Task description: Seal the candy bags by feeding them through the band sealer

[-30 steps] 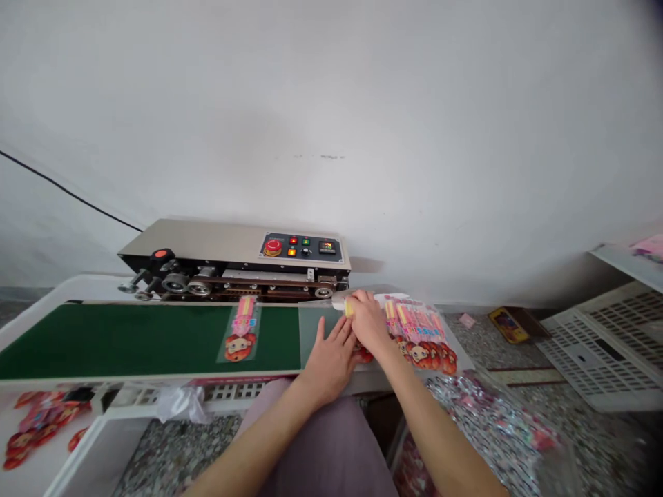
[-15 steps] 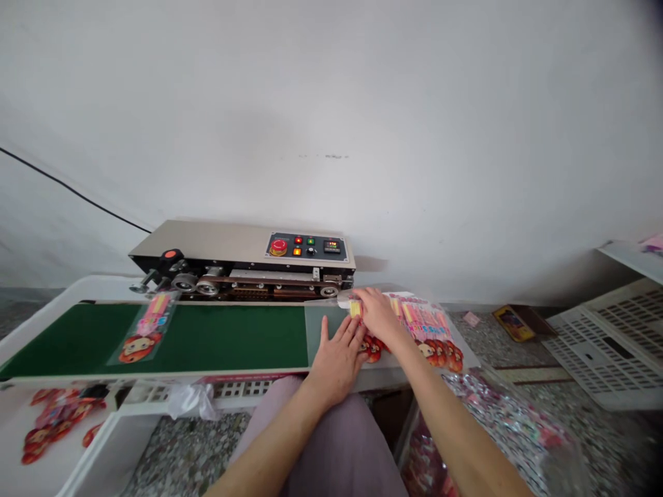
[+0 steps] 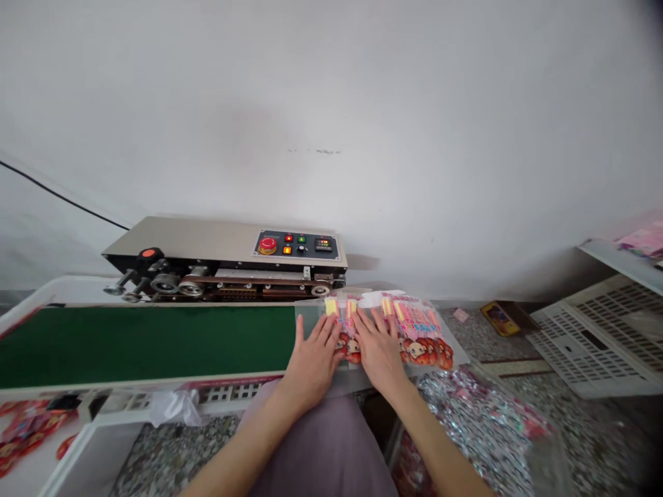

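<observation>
Flat on a clear packet [image 3: 331, 308] with a yellow strip and a red-haired cartoon figure lies my left hand [image 3: 312, 359], its fingers apart. My right hand [image 3: 380, 348] is beside it, fingers stretched out over a second, similar packet [image 3: 351, 306]. Neither hand is wrapped round anything. To the right, several more such packets [image 3: 417, 324] overlap in a row on a pale sheet. The packets under the hands are at the right end of a green conveyor belt [image 3: 170, 342], partly hidden by the fingers.
A sealing machine [image 3: 207, 238] with lit buttons, a red knob and exposed rollers stands behind the belt against the wall. A bag of shiny packs [image 3: 476, 421] lies low right, near a white plastic crate [image 3: 595, 338]. Red packets [image 3: 31, 428] lie in a white bin at lower left.
My right hand has gone from bent fingers at a packet's top to lying flat. Two packets now show side by side under my hands. The packet on the belt's left is no longer there.
</observation>
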